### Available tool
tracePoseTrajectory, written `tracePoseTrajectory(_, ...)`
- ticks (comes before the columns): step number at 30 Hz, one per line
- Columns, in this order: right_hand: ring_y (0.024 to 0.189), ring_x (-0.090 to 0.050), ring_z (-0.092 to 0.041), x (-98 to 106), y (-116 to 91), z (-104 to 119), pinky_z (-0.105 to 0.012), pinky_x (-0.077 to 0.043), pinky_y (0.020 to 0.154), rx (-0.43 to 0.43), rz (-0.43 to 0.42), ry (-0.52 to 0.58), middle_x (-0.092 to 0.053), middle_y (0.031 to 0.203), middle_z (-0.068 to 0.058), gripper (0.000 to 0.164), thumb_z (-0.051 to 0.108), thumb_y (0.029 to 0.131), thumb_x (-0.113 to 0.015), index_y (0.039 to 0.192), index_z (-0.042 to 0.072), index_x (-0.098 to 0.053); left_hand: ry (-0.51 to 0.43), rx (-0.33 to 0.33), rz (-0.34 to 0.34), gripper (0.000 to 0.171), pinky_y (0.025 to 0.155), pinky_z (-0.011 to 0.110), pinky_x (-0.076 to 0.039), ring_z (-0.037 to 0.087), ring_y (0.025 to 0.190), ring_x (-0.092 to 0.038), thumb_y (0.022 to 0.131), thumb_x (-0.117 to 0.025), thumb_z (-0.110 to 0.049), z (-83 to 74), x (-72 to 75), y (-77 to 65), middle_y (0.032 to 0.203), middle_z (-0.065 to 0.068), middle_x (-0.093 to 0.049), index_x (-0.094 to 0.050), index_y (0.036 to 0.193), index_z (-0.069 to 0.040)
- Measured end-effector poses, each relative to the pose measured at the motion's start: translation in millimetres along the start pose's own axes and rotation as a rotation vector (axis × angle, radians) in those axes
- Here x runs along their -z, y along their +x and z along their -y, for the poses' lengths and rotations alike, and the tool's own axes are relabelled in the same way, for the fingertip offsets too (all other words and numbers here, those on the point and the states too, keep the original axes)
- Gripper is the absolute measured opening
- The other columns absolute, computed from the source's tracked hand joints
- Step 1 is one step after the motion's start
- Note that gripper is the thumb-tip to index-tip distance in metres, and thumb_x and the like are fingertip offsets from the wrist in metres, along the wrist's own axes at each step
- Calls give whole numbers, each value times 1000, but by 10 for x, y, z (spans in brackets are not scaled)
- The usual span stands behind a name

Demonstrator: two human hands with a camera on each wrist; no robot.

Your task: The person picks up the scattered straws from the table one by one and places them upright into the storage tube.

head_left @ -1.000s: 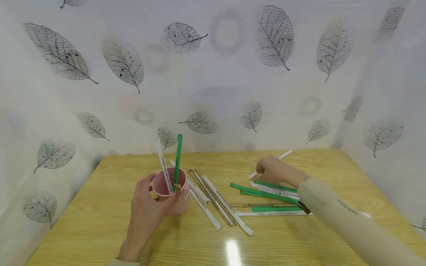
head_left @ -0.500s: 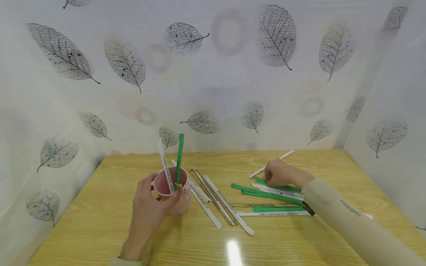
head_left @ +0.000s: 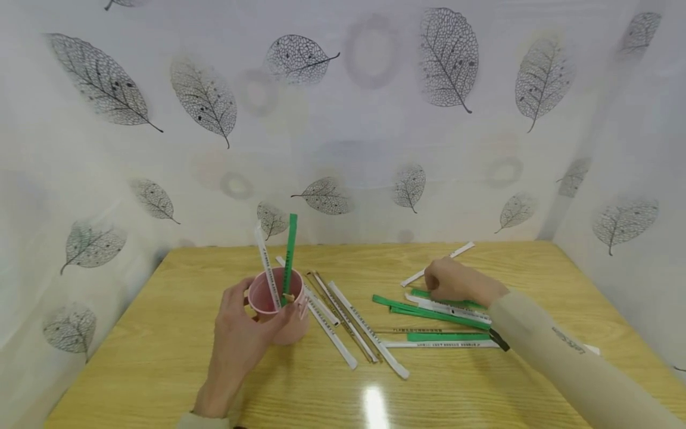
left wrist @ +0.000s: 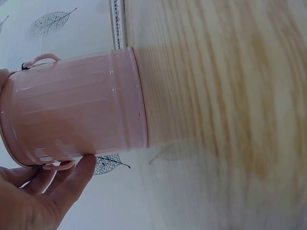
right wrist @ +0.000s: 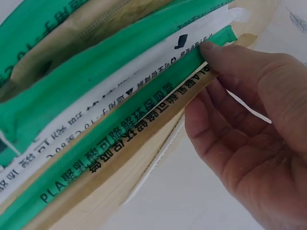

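A pink cup (head_left: 291,333) with small side handles stands on the left of the table. My left hand (head_left: 241,333) grips it, thumb at the near rim and fingers round the left side; in the left wrist view fingertips (left wrist: 86,165) touch beside a handle. A white-wrapped straw (head_left: 268,262) and a green-wrapped straw (head_left: 290,250) stand tilted in the cup, with a small brown end near my thumb. At right, my right hand (head_left: 452,280) is low over the straw pile. In the right wrist view its thumb and fingers pinch a green-wrapped straw (right wrist: 129,124) along a brown strip.
White-wrapped straws (head_left: 370,330) and brown-wrapped straws (head_left: 343,316) lie slanted between cup and pile. Green straws (head_left: 439,317) and white straws lie across the right side. One white straw (head_left: 412,278) lies behind my right hand. A leaf-print curtain (head_left: 343,149) encloses the table (head_left: 161,369).
My right hand has moved slightly right and down, from the white straw at the back onto the green and white pile. My left hand keeps its grip on the cup.
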State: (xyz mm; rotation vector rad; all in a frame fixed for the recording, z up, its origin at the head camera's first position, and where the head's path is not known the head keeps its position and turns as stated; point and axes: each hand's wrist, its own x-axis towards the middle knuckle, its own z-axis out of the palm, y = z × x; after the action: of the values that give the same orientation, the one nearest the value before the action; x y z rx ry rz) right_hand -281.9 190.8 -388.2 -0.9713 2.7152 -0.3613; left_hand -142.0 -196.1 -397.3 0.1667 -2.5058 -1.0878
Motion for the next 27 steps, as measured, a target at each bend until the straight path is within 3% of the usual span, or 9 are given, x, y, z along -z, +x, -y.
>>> tracePoseTrajectory(7,58,-41,-5,80,7,135,-19,-37,52,91,-146,-47,-53,64,6,15,4,81,-68,70,13,-62,-1,-19,-15,82,72,29,-59,22,105,-55,69,-77,-56,-4,4,6,124,6,-48,-47,131,-13)
tracePoseTrajectory(13,57,-45,-3,265,33,369,-19,-43,53,115,-261,10,-59,67,9,8,11,84,-70,78,13,-66,6,-26,-16,83,72,28,-59,23,106,-55,69,-77,-57,-2,0,7,124,6,-48,-47,131,-12)
tracePoseTrajectory(21,64,-57,-1,427,137,653,-19,-52,59,250,-535,67,-66,74,8,3,15,83,-73,85,14,-70,4,-20,-22,83,71,29,-59,24,106,-56,68,-77,-58,11,3,-1,124,6,-48,-47,131,-12)
tracePoseTrajectory(27,72,-64,-5,535,276,889,-22,-57,67,256,-693,212,-69,82,4,8,19,85,-71,92,14,-71,9,-15,-17,83,72,28,-59,22,106,-55,68,-76,-60,19,0,2,125,6,-47,-47,131,-13)
